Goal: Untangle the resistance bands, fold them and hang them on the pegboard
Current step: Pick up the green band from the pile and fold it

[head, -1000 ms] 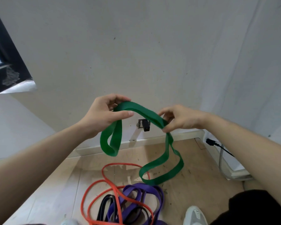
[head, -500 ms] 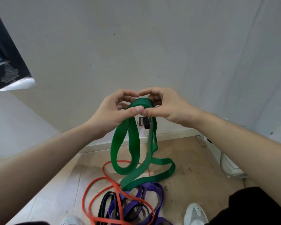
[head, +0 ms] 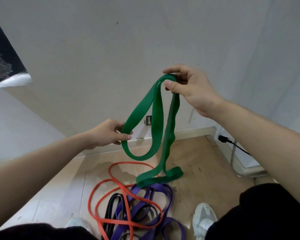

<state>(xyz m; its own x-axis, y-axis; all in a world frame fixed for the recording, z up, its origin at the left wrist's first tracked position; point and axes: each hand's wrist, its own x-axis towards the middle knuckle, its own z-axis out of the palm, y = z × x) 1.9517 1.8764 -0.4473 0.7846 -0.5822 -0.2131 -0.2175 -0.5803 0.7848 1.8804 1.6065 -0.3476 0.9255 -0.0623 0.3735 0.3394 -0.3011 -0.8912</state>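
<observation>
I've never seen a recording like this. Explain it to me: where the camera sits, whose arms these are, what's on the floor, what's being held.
There is no machine here. A person wears a wide-angle camera on the head, looking forward and down, so both arms are their own. The right hand pinches the doubled top of a green band, and the left hand grips one hanging loop lower down. On the wooden floor an orange band, a purple band and a black band lie tangled between the person's white shoes.

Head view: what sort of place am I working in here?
Probably a bare corner of an indoor room, maybe a home: plain white wall, wood-look floor with a skirting board, and a plugged-in cable at the right.
</observation>
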